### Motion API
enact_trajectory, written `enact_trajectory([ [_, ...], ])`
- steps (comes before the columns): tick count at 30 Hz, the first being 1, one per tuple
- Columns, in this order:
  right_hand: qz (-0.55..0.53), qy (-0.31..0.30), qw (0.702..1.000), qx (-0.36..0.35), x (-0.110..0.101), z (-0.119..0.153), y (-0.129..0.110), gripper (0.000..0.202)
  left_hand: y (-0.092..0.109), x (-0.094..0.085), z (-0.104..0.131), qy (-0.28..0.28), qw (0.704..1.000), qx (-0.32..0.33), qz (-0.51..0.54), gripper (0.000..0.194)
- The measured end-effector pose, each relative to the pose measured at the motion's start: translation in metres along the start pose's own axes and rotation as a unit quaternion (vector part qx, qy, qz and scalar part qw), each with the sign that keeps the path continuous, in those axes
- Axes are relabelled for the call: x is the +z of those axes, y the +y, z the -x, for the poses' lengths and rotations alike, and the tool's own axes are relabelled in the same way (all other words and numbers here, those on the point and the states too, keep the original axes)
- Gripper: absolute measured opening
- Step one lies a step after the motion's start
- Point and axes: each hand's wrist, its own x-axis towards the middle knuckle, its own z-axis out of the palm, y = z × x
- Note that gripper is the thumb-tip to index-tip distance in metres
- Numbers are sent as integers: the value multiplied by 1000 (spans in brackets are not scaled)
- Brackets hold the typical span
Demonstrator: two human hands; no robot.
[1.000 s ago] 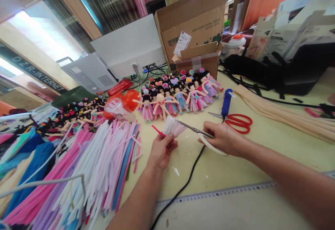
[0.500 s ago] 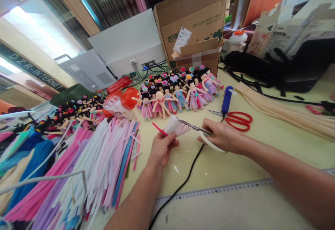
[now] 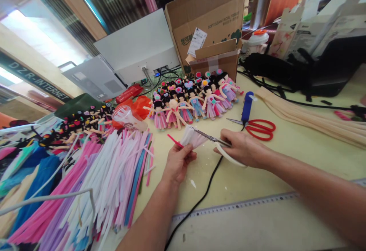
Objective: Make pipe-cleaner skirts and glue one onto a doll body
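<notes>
We have loose fuzzy strips (image 3: 110, 178) at left, then our left hand (image 3: 177, 163), thumb and fingers clamped on a white-and-pink bundle (image 3: 192, 138) above the table (image 3: 228, 188); white-handled scissors (image 3: 208, 136) meet its edge, our right hand (image 3: 241, 148) wrapping its fingers round their handles, near red-handled scissors (image 3: 260, 121)

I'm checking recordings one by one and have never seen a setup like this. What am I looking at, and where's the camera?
There is no machine here: a person works bare-handed, seen by one camera worn on the head, looking forward and down. The left hand holds a bunch of white and pale pink strips; the right hand holds white-handled scissors, blades at the strips. On the table lie long coloured strips to the left, small dolls further back, and red-handled scissors beside a blue tool to the right.
</notes>
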Motion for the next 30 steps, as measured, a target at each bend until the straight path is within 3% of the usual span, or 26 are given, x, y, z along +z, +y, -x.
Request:
enact_trajectory([
  [14,-58,-26,998,4,-1,-3,11,28,5,-5,-2,5,1000,3,7,29],
  [19,-34,-47,998,-5,-5,0,7,30,5,-7,-4,6,1000,7,17,32],
  [30,15,-10,999,-43,-4,0,8,31,4,-3,-1,21,1000,11,12,27],
])
